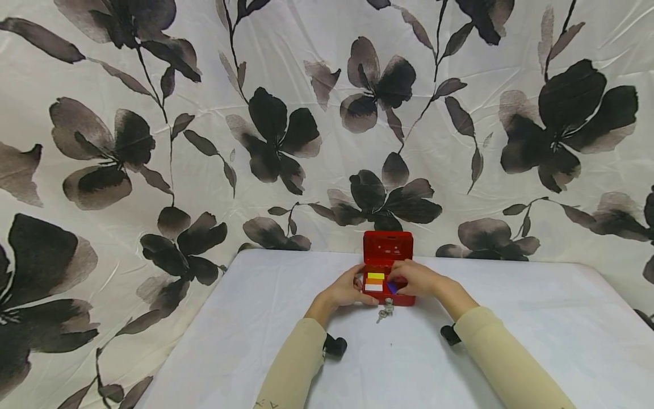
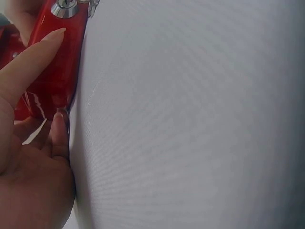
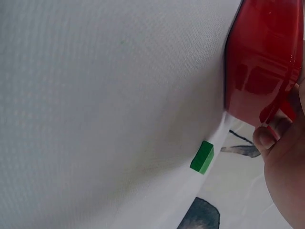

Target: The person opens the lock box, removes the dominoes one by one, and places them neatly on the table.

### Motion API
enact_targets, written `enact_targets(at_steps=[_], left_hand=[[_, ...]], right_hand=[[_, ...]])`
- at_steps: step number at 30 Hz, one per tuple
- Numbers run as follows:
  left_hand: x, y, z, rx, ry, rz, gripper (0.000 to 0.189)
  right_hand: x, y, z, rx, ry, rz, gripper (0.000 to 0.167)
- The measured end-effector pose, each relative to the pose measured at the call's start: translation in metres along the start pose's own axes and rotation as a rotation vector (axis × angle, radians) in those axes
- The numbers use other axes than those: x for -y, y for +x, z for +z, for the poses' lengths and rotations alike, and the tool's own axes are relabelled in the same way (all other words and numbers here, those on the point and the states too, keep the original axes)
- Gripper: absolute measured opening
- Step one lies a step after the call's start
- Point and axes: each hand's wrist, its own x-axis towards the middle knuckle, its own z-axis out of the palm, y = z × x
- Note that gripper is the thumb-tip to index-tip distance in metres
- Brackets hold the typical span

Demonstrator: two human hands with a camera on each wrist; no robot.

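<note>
A small red cash box [image 1: 388, 244] stands near the table's far edge with its lid raised. Inside its left half lie a yellow block [image 1: 376, 276], an orange block [image 1: 375, 282] and a white block [image 1: 373, 287]. My left hand [image 1: 341, 288] holds the box at its front left corner; in the left wrist view the thumb [image 2: 35, 62] lies along the front wall, other fingers against the side. My right hand [image 1: 416, 276] reaches over the right wall and pinches a tilted purple block [image 1: 392, 288], partly hidden by the fingers.
Keys [image 1: 384, 313] hang from the lock at the box's front. In the right wrist view a green block [image 3: 203, 157] rests on the white tabletop [image 3: 119, 95] beyond the box. A floral cloth [image 1: 306, 113] hangs behind the table.
</note>
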Motion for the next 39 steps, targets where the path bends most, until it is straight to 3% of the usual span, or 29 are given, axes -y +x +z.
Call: enact_targets(at_steps=[10, 20, 27, 39], left_hand=[[-0.001, -0.002, 0.0, -0.007, 0.014, -0.006, 0.097], [-0.002, 0.0, -0.001, -0.001, 0.006, -0.002, 0.096], [-0.001, -0.002, 0.0, -0.001, 0.013, -0.003, 0.099], [-0.002, -0.003, -0.001, -0.003, 0.016, 0.0, 0.101]], right_hand=[[-0.001, -0.003, 0.001, 0.01, 0.048, 0.014, 0.034], [-0.008, -0.006, 0.002, -0.061, 0.112, -0.014, 0.036], [-0.011, -0.009, 0.001, -0.091, 0.17, 0.04, 0.039], [-0.006, -0.025, -0.006, -0.142, 0.294, 0.063, 0.04]])
